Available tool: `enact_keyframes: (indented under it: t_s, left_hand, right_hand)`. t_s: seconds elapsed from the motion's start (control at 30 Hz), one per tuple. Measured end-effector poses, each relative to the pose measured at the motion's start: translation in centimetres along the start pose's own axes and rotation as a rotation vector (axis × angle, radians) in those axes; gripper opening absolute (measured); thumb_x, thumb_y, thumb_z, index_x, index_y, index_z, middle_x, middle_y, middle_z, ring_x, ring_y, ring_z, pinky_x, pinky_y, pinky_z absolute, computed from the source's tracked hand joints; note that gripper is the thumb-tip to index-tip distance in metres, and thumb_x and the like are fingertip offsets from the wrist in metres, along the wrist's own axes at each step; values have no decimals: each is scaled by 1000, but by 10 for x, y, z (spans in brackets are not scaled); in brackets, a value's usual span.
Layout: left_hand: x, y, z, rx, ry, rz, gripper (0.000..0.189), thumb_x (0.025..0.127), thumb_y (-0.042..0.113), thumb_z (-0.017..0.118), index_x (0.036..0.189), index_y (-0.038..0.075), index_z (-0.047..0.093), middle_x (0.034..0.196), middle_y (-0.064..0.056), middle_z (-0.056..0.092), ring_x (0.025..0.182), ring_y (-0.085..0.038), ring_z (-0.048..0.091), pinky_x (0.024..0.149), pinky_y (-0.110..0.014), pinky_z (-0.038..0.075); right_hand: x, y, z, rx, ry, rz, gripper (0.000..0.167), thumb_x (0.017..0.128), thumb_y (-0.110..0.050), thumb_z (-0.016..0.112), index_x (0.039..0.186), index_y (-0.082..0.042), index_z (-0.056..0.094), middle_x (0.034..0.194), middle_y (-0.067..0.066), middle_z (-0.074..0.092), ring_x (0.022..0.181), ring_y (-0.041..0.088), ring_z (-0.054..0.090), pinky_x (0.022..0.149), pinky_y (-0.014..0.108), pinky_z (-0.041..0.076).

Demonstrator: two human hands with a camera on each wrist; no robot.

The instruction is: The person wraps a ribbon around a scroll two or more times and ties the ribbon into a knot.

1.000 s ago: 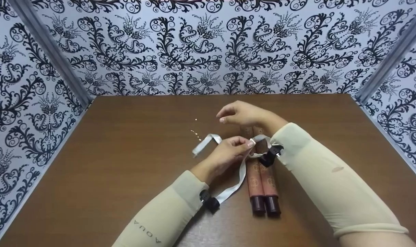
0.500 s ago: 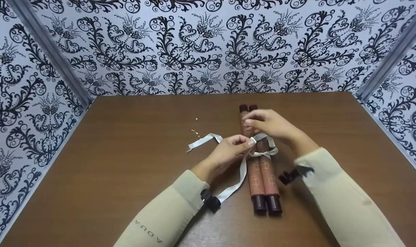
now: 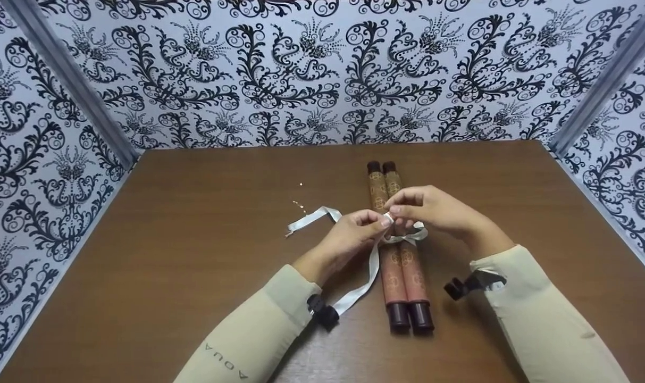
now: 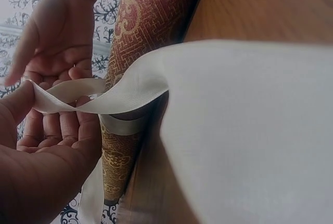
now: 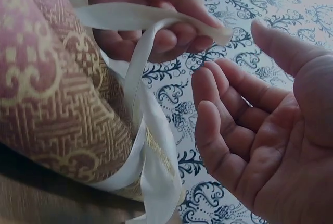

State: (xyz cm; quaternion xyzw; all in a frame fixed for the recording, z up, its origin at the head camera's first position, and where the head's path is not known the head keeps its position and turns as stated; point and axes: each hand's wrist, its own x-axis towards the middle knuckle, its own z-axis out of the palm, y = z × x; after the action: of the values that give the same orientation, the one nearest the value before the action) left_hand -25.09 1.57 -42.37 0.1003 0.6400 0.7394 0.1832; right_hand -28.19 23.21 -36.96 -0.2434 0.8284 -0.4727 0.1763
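Two long patterned tubes [image 3: 398, 276], red to gold-brown with dark caps, lie side by side on the table. A white satin ribbon [image 3: 374, 260] is wrapped round their middle. My left hand [image 3: 346, 236] pinches a fold of this ribbon between thumb and fingertips just above the tubes. Close beside it, my right hand [image 3: 442, 215] reaches in from the right. In the right wrist view its thumb stands apart from its loosely bent fingers [image 5: 208, 125], right by the pinched ribbon end [image 5: 221, 34]. Nothing lies between them. A ribbon loop [image 5: 158, 156] hangs at the tube's side.
One ribbon tail [image 3: 314, 217] lies on the brown table [image 3: 194, 239] left of the tubes. Small pale specks [image 3: 299, 205] are scattered near it. Black-and-white patterned walls [image 3: 322, 74] enclose the back and sides. A camera [image 3: 327, 317] sits at the left wrist.
My right hand has come back from beyond the tubes, down and to the right, to beside the left fingertips. The left hand keeps its pinch on the ribbon almost in place.
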Motion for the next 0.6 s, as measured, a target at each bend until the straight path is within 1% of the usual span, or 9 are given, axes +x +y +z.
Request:
enact_keyframes:
  t_s: [0.1, 0.2, 0.33, 0.47, 0.6]
  left_hand:
    - [0, 0, 0, 6, 4, -1, 8, 101, 13, 67, 95, 9, 69, 83, 6, 67, 77, -7, 61, 70, -22, 46]
    - [0, -2, 1, 24, 7, 6, 8, 101, 13, 67, 94, 9, 69, 80, 6, 64, 75, -8, 58, 69, -24, 44]
    - [0, -2, 0, 42, 11, 7, 9, 100, 14, 69, 92, 10, 68, 79, 6, 63, 73, -8, 55, 68, -26, 41]
    - [0, -1, 0, 37, 7, -3, 8, 100, 15, 69, 93, 10, 70, 84, 7, 66, 77, -7, 59, 73, -26, 45]
    - [1, 0, 0, 55, 7, 3, 9, 100, 16, 70, 95, 8, 71, 87, 8, 67, 80, -6, 61, 76, -26, 47]
  right_hand:
    - [-2, -2, 2, -6, -32, -18, 34, 100, -27, 71, 123, -3, 70, 106, 10, 74, 90, 28, 72, 81, 36, 61]
    - [-2, -1, 3, -4, -38, -13, 29, 98, -25, 73, 120, -7, 71, 108, 8, 75, 92, 30, 73, 82, 36, 61]
    - [-1, 0, 4, -7, -24, -5, 26, 98, -24, 73, 117, -7, 73, 106, 8, 75, 92, 29, 73, 82, 35, 61]
    - [0, 0, 4, -22, -11, -3, 23, 98, -25, 73, 113, -8, 75, 105, 6, 77, 94, 31, 73, 82, 35, 60]
    - [0, 1, 4, -3, -17, 8, 22, 98, -23, 72, 111, -6, 75, 102, 6, 78, 91, 30, 75, 82, 37, 62]
